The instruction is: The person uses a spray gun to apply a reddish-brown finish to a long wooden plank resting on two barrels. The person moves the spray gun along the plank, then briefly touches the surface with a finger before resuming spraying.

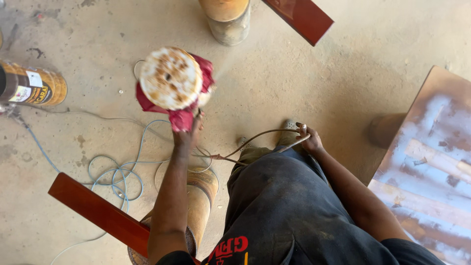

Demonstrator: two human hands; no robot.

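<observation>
**Spray gun held up in the left hand, hose in the right**

Presently, the left hand point(189, 135) is raised in front of the person and closed around the handle of a spray gun point(171, 81), whose round, paint-crusted cup lid faces the camera and is wrapped below in a red rag point(182, 118). A fine mist leaves the gun on the side away from the hand, toward the upper right. The right hand point(308, 140) sits lower, well apart from the left, with its fingers curled on a thin brown hose point(255, 140) that loops back toward the left hand; whether the grip is firm or loose cannot be told from this angle.

Beyond the left hand, a pale blue cable point(115, 172) lies coiled on the dusty concrete floor point(304, 83). Beneath the left forearm, a red-brown varnished board point(98, 211) rests on a metal can point(198, 206). A second varnished board point(301, 17) lies on another can point(228, 19), beyond both hands. A labelled tin point(32, 88) lies on its side far out past the left hand. To the outside of the right arm stands a brown panel point(427, 172) with pale streaks.
</observation>
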